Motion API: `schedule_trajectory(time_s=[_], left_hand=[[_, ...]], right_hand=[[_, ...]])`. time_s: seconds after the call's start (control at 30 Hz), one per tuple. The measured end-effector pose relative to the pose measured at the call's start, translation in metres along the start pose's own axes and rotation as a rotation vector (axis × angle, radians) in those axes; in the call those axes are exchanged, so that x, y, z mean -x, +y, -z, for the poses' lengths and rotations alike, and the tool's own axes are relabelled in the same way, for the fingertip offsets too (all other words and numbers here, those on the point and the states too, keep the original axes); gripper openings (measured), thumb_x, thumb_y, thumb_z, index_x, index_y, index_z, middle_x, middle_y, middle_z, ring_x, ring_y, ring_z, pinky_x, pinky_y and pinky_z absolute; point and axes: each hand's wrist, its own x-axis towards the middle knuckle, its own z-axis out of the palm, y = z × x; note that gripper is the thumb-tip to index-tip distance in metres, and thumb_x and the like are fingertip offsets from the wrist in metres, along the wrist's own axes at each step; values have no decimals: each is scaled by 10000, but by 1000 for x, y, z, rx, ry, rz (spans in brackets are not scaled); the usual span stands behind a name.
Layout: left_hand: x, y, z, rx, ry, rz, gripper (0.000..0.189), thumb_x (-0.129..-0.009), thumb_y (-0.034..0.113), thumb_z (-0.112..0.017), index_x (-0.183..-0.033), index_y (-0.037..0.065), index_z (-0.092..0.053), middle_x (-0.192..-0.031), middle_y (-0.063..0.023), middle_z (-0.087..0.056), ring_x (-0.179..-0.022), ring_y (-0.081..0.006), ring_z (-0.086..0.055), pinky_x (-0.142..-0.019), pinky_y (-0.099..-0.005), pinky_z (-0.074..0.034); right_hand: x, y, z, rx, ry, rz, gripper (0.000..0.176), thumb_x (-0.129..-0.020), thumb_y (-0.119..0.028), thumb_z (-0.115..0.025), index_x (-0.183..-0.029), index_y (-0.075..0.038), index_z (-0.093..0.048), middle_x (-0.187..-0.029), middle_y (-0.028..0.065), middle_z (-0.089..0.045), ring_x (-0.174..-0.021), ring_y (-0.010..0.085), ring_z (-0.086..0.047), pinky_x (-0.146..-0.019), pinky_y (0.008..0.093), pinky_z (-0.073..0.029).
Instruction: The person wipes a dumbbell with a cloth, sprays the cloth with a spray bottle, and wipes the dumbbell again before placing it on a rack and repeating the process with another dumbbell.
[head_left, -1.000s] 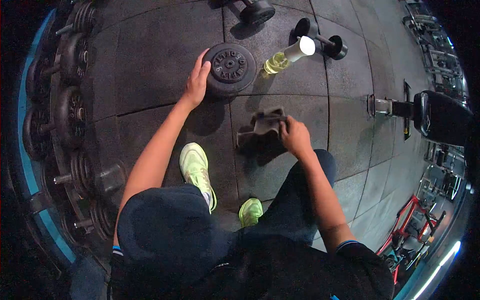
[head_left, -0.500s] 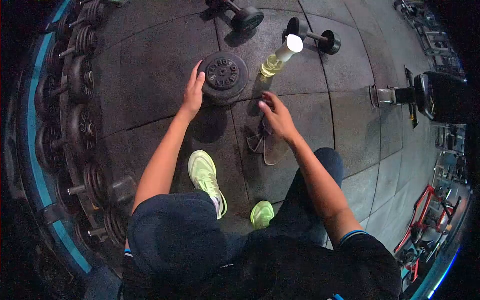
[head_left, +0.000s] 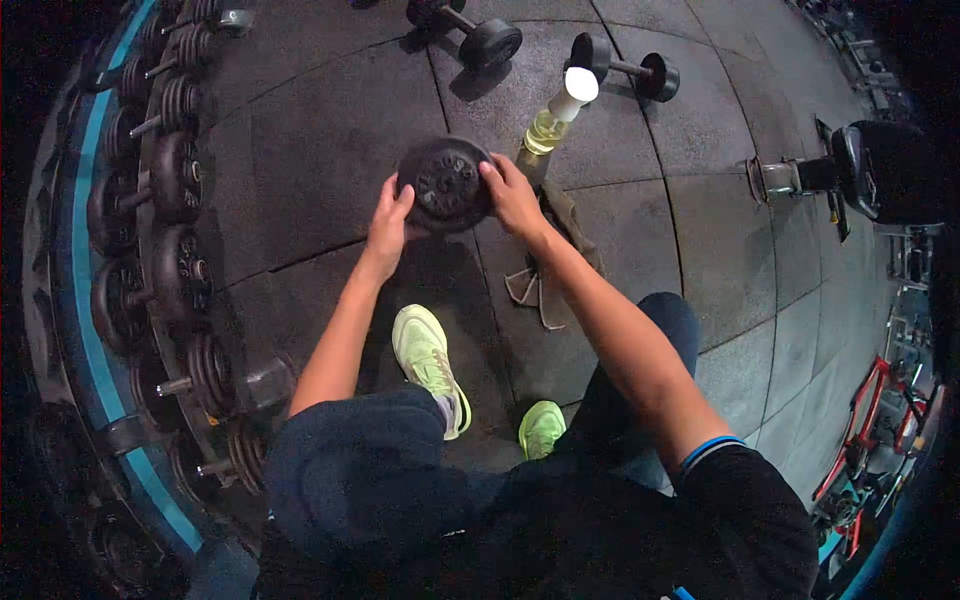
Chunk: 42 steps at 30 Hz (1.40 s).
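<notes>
A round black dumbbell (head_left: 446, 185) is seen end-on, with raised lettering on its face. My left hand (head_left: 385, 230) grips its left edge, thumb on the rim and the other fingers partly hidden below. On the opposite side my right hand (head_left: 512, 198) holds the rim, its thumb near the face. The handle and lower end are out of sight beneath the top disc. Just beyond my right hand stands a spray bottle (head_left: 546, 132) with yellowish liquid and a white top. A crumpled dark cloth (head_left: 541, 293) lies on the floor, partly covered by my right forearm.
Two more dumbbells, one (head_left: 488, 43) at the top middle and another (head_left: 655, 77) to its right, lie on the rubber tile floor. A dumbbell rack (head_left: 95, 340) runs down the left side. A padded bench (head_left: 880, 172) stands at right.
My right hand has moved up and left from beside the bottle onto the dumbbell's right rim. The dumbbell appears slightly lower in view and its face has turned. My left hand keeps its side.
</notes>
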Motion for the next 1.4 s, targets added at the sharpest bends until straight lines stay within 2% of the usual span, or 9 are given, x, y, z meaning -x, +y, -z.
schedule_trajectory(time_s=[0.23,0.37,0.43,0.6,0.8,0.87,0.9,1.13,1.4], left_hand=[[54,-11,-6,-319,-27,78,580,-972,352,-632,-1397,29,-404,-1229,-78,-564,-1093,-158,-557,-915,-299,-466],[60,-16,-6,-418,-111,60,627,-877,246,-763,-1364,17,-442,-1164,-63,-596,-1065,-145,-575,-921,-296,-474],[61,-22,-5,-495,-135,42,596,-861,213,-776,-1334,20,-469,-1154,-67,-607,-1067,-147,-582,-929,-303,-478],[92,-27,-21,-577,-197,-1,479,-836,193,-787,-1205,12,-542,-1087,-85,-668,-1005,-169,-637,-917,-335,-503],[133,-77,-16,-951,-301,-159,419,-801,93,-724,-1185,29,-568,-1145,-162,-639,-1042,-365,-638,-893,-420,-508],[138,-86,-14,-1005,-355,-244,423,-798,68,-699,-1199,35,-568,-1188,-164,-615,-1072,-382,-614,-902,-435,-501],[137,-85,-18,-1026,-368,-281,425,-798,54,-686,-1206,37,-568,-1201,-163,-606,-1083,-380,-607,-904,-438,-500],[131,-88,-21,-1020,-419,-444,441,-789,3,-663,-1216,5,-553,-1180,-186,-602,-1087,-392,-600,-914,-447,-505],[137,-97,-8,-1023,-269,-469,467,-778,-44,-652,-1234,-3,-557,-1194,-210,-601,-1129,-404,-587,-954,-446,-502]], right_hand=[[72,10,36,-412,-213,-520,482,-1004,-476,-519,-1252,-68,-577,-1017,22,-658,-747,103,-535,-603,247,-406],[97,-29,30,-981,-209,-733,649,-947,-695,-419,-1266,-157,-591,-1056,2,-694,-781,111,-605,-578,268,-421],[83,-4,43,-833,-324,-847,660,-941,-699,-420,-1234,-141,-615,-1059,22,-699,-823,140,-632,-645,310,-474],[81,-1,45,-590,-320,-824,663,-938,-661,-469,-1145,-62,-661,-1012,62,-712,-839,190,-643,-843,344,-492],[88,38,26,212,-605,-638,666,-831,-657,-652,-941,-2,-702,-856,97,-687,-803,189,-641,-757,324,-491],[109,64,9,495,-425,-431,625,-815,-576,-712,-959,32,-688,-879,173,-703,-856,269,-679,-773,382,-506],[107,64,7,501,-361,-481,660,-790,-564,-725,-1012,57,-686,-1011,275,-690,-1008,415,-664,-853,478,-500],[77,92,-7,236,-225,-460,546,-861,-431,-713,-1005,89,-629,-932,244,-685,-901,346,-679,-789,421,-503],[61,89,-33,448,-175,-362,568,-917,-454,-622,-1019,105,-607,-1035,347,-634,-1043,488,-607,-884,491,-465]])
